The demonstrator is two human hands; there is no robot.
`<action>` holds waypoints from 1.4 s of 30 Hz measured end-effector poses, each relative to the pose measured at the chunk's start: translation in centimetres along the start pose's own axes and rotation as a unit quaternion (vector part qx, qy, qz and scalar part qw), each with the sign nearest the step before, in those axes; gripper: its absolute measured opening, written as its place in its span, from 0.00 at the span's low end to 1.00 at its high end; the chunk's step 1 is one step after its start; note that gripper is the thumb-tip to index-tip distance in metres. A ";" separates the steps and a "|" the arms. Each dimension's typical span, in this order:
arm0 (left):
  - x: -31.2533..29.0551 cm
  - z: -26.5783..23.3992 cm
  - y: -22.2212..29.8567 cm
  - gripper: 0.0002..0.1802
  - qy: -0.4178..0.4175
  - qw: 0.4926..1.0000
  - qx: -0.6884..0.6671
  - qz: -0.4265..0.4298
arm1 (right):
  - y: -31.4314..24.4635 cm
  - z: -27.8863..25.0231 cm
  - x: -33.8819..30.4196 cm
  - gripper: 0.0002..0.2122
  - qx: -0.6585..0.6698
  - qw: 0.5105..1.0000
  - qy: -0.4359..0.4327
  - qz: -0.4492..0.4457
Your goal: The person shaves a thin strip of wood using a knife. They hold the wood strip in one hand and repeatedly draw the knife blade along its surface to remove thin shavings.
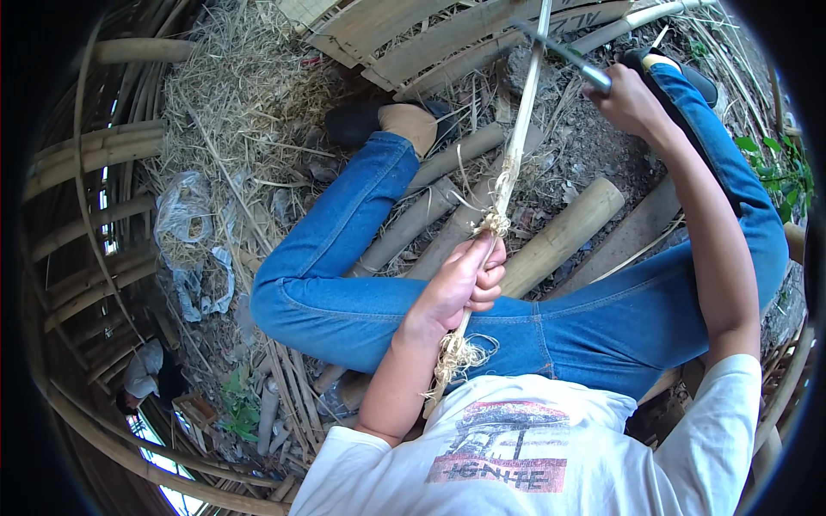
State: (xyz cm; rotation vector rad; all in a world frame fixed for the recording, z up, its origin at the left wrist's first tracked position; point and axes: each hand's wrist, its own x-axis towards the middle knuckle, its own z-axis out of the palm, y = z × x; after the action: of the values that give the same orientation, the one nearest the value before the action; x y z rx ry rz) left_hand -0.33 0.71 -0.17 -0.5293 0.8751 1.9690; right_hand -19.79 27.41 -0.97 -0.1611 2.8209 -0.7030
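Note:
My left hand (465, 279) grips a long, thin bamboo strip (516, 146) that runs up and away from my lap; frayed shavings curl off it at my fist and below it near my shirt. My right hand (628, 99) is raised at the upper right, closed on the handle of a knife (564, 53) whose blade lies across the strip near its far end. I sit in blue jeans with my legs spread over several bamboo poles (564, 232) lying on the ground.
Dry straw (232, 95) and crumpled plastic sheeting (185, 224) lie at the left. Split bamboo slats (430, 34) are stacked at the top. Curved bamboo strips (86, 206) frame the left edge. Green plants (779, 172) grow at the right.

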 end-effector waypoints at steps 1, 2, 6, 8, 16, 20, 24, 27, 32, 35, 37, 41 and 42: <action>-0.3 0.2 0.1 0.22 0.015 1.000 0.015 0.002 | 0.8 0.7 0.4 0.13 -0.039 0.998 0.013 -0.054; -0.1 0.4 0.2 0.22 0.014 1.000 0.015 0.004 | 1.5 0.5 0.9 0.13 -0.041 0.998 0.013 -0.054; 0.0 0.1 0.1 0.21 0.007 1.000 0.011 0.000 | 2.8 0.5 2.7 0.14 -0.023 0.998 0.064 0.015; 0.0 0.0 0.1 0.22 -0.007 1.000 0.002 -0.008 | 2.7 0.5 2.8 0.15 -0.026 0.999 0.022 0.002; -0.1 -0.5 0.2 0.20 -0.039 0.998 -0.034 -0.026 | 2.5 1.4 3.7 0.14 -0.062 0.993 0.081 -0.058; 0.1 -0.1 0.2 0.19 -0.043 0.998 -0.040 -0.036 | 2.7 2.6 4.4 0.14 0.034 0.993 0.102 0.053; 0.1 -0.4 0.2 0.19 -0.041 0.998 -0.045 -0.036 | 3.5 2.0 4.3 0.15 -0.013 0.994 0.091 -0.054; 0.2 -0.1 0.3 0.19 -0.041 0.998 -0.034 -0.037 | 4.5 1.7 4.9 0.14 -0.028 0.992 0.120 0.042; 0.2 -0.2 0.2 0.19 -0.040 0.998 -0.042 -0.037 | 4.9 1.0 4.5 0.15 -0.029 0.995 0.090 0.007; 0.2 -0.3 0.1 0.19 -0.041 0.998 -0.043 -0.037 | 5.6 1.5 4.2 0.15 -0.008 0.994 0.105 -0.010; 0.3 -0.3 0.1 0.19 -0.040 0.998 -0.041 -0.036 | 5.8 1.6 4.4 0.15 -0.008 0.997 0.082 -0.004; 0.0 -0.3 0.3 0.19 -0.042 0.998 -0.044 -0.031 | 4.0 1.8 4.2 0.15 -0.005 0.995 0.090 -0.043; 0.2 -0.1 0.3 0.20 -0.047 0.997 -0.043 -0.032 | 5.1 1.9 4.6 0.15 -0.008 0.995 0.092 -0.041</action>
State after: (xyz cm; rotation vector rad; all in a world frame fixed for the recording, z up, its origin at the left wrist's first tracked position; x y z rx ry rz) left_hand -0.67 0.60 -0.24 -0.5037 0.7084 1.9641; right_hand -23.99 30.31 -5.95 -0.2282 3.0103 -0.7502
